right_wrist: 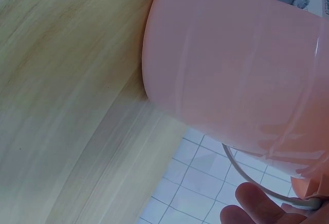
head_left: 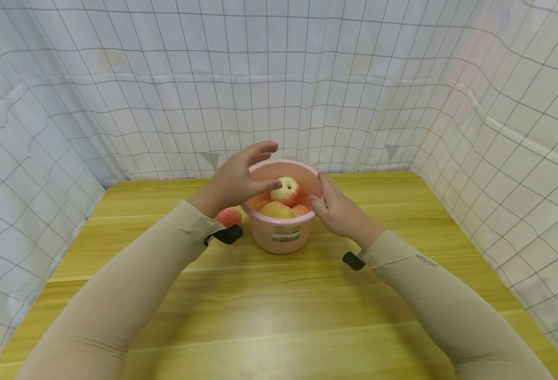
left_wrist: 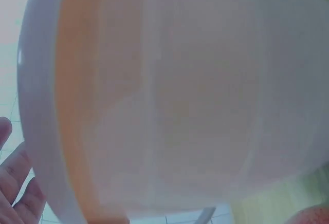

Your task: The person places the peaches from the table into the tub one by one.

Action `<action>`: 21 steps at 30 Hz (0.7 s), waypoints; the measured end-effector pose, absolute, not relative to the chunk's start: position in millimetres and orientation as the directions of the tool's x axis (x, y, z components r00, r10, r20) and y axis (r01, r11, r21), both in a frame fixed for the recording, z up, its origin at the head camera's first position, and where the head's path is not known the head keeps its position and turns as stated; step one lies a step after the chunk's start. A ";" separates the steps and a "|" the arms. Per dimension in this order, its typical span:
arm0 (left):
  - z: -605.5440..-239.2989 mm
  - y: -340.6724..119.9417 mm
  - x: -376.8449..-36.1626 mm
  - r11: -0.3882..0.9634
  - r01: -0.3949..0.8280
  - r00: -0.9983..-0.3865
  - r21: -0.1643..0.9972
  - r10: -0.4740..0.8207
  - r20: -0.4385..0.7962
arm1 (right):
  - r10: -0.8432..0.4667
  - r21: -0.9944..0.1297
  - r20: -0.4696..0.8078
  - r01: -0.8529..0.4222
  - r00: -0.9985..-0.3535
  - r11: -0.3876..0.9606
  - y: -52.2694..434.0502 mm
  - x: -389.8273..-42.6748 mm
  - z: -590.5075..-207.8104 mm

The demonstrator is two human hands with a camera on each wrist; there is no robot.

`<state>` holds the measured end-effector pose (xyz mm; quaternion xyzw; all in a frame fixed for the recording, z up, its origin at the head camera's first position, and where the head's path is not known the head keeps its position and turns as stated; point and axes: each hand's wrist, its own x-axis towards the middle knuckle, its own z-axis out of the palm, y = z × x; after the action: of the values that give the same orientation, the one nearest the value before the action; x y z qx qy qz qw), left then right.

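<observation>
A pink plastic bucket (head_left: 279, 243) with a label on its front stands on the table. Inside it lie a pale peach with a red blush (head_left: 285, 191), a yellow-orange fruit (head_left: 277, 210) and a speckled reddish fruit (head_left: 300, 210). My left hand (head_left: 240, 177) hovers at the bucket's left rim, fingers apart and thumb reaching over the opening, holding nothing. At the right rim, my right hand (head_left: 340, 208) grips the bucket, thumb on the inner side. Outside, a red peach (head_left: 228, 217) sits left of the bucket, partly behind my left wrist.
The wooden table (head_left: 269, 316) ends at a white grid-patterned curtain (head_left: 279, 95) just behind the bucket, with more curtain on both sides. A pale bucket handle (right_wrist: 247, 175) hangs at the far side. Dark wrist straps (head_left: 228, 234) are on both arms.
</observation>
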<state>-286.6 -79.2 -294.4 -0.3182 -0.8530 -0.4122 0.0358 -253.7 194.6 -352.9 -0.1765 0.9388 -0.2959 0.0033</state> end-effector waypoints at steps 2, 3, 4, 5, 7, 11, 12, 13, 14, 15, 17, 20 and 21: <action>-294.7 -81.9 -286.0 0.466 0.574 -0.797 0.673 0.508 0.328 | -0.333 -0.554 0.095 -0.328 -0.938 0.765 194.6 -253.4 -353.1; -295.0 -83.5 -285.7 0.470 0.573 -0.798 0.671 0.505 0.329 | -0.333 -0.552 0.096 -0.329 -0.938 0.766 194.6 -253.4 -353.3; -295.4 -85.3 -285.6 0.473 0.573 -0.800 0.670 0.501 0.330 | -0.333 -0.551 0.096 -0.328 -0.938 0.767 194.6 -253.3 -353.3; -295.8 -87.2 -285.5 0.474 0.570 -0.803 0.671 0.497 0.330 | -0.333 -0.550 0.096 -0.329 -0.938 0.767 194.5 -253.1 -353.3; -296.6 -91.8 -285.6 0.478 0.563 -0.809 0.675 0.488 0.329 | -0.331 -0.551 0.099 -0.328 -0.939 0.767 194.3 -253.2 -353.3; -299.1 -102.0 -286.8 0.488 0.556 -0.815 0.673 0.480 0.325 | -0.330 -0.555 0.097 -0.326 -0.939 0.765 194.3 -253.7 -353.5; -299.7 -104.5 -287.2 0.492 0.555 -0.816 0.671 0.478 0.324 | -0.330 -0.554 0.098 -0.327 -0.939 0.766 194.3 -253.7 -353.6; -300.4 -107.2 -287.6 0.501 0.553 -0.819 0.666 0.476 0.321 | -0.331 -0.555 0.099 -0.328 -0.939 0.764 194.2 -253.6 -353.6; -301.3 -109.8 -288.0 0.508 0.550 -0.821 0.663 0.474 0.318 | -0.331 -0.554 0.099 -0.328 -0.938 0.765 194.3 -253.8 -353.8; -302.2 -112.4 -288.6 0.515 0.547 -0.824 0.660 0.472 0.314 | -0.331 -0.554 0.099 -0.329 -0.938 0.765 194.4 -253.7 -353.9; -304.3 -117.6 -289.9 0.527 0.541 -0.828 0.655 0.470 0.306 | -0.332 -0.555 0.101 -0.330 -0.938 0.763 194.4 -253.8 -354.1; -306.8 -124.8 -291.6 0.544 0.538 -0.831 0.644 0.470 0.297 | -0.332 -0.561 0.102 -0.330 -0.938 0.759 194.5 -254.0 -354.5; -307.6 -127.1 -291.8 0.551 0.538 -0.832 0.637 0.470 0.296 | -0.332 -0.564 0.102 -0.330 -0.938 0.757 194.4 -254.0 -354.5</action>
<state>-291.8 -127.1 -307.6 -0.2865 -0.8795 -0.3772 0.0456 -254.0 194.4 -354.5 -0.1766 0.9373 -0.3005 0.0021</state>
